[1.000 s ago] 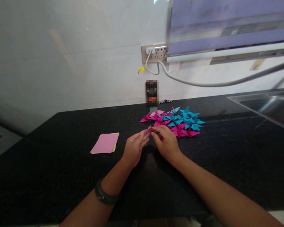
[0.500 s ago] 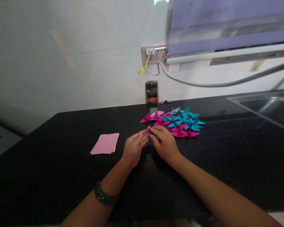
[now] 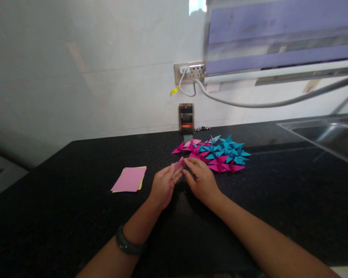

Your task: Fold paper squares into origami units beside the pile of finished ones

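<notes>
Between my hands is a small piece of folded pink paper (image 3: 179, 163), raised above the dark counter. My left hand (image 3: 164, 184) grips its lower part, thumb on top and fingers underneath. The fingertips of my right hand (image 3: 202, 177) touch its upper right end; whether they pinch it tightly is hard to see. Just beyond my hands lies a group of folded paper cranes, magenta ones (image 3: 219, 164) in front and to the left, blue ones (image 3: 227, 146) to the right. On the left rests a stack of square paper sheets (image 3: 129, 179), pink over yellow.
A phone-like device (image 3: 186, 118), its screen blurred out, leans against the wall, with a beaded string (image 3: 202, 128) beside it. Above are a wall socket (image 3: 190, 72) and a grey hose (image 3: 249, 105). A sink edge (image 3: 316, 143) lies at the far right.
The view has tilted up slightly, so everything sits a little lower in the picture. Both hands keep nearly the same hold on the pink paper.
</notes>
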Action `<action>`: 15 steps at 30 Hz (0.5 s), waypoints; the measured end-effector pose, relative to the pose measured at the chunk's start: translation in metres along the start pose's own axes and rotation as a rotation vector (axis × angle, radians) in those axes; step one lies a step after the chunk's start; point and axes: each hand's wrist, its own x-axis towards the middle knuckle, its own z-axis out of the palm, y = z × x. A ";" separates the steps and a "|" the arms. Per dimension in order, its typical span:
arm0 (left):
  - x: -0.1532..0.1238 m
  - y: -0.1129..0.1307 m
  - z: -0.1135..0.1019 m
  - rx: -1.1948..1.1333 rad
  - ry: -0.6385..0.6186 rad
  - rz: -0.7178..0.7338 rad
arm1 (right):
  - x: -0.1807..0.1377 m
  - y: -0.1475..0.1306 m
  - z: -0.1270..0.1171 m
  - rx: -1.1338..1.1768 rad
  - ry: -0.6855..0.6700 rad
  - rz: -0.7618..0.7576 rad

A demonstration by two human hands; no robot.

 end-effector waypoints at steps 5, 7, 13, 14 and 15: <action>-0.003 0.002 0.002 0.043 -0.018 -0.025 | 0.002 0.001 -0.001 0.040 0.032 0.069; -0.003 0.003 0.003 0.075 -0.020 -0.044 | 0.003 0.004 -0.002 0.061 0.055 0.106; -0.004 0.003 0.005 0.071 -0.013 -0.061 | 0.003 0.008 -0.002 0.012 0.077 0.049; -0.003 0.002 0.005 0.060 -0.012 -0.059 | 0.004 0.008 -0.002 -0.011 0.070 0.015; -0.003 0.002 0.005 0.048 -0.007 -0.056 | 0.004 0.007 -0.002 -0.034 0.065 -0.015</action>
